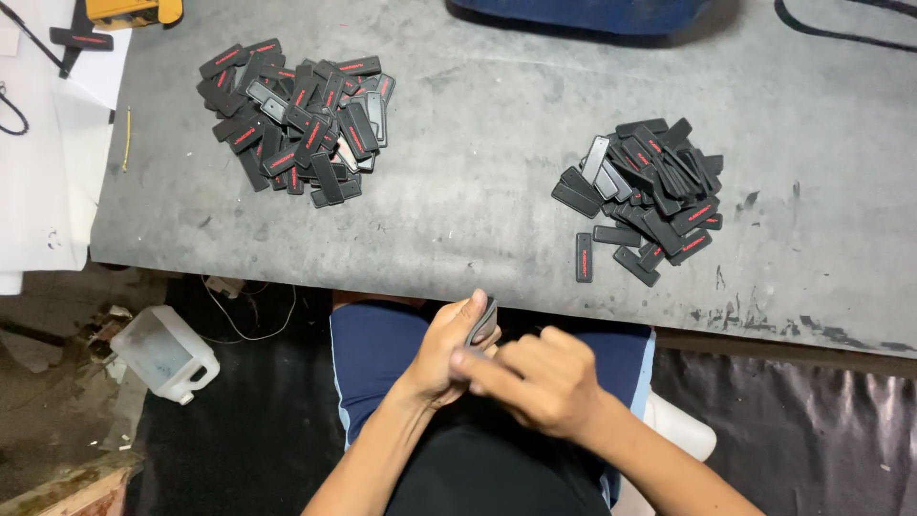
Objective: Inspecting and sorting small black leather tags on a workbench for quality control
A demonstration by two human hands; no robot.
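My left hand (449,349) holds a small black rectangular tag (481,323) upright over my lap, just below the table edge. My right hand (537,380) is curled beside it, its index finger touching the base of the tag and my left thumb. On the grey table a large pile of black tags with red marks (296,119) lies at the upper left. A smaller pile of the same tags (650,191) lies at the right. One single tag (584,256) lies apart at that pile's lower left.
The grey table (478,191) ends just above my hands. A clear plastic jug (164,352) lies on the floor at the left. White paper (48,143) covers the far left, with a yellow tool (134,11) at the top. A blue object (583,14) sits at the top edge.
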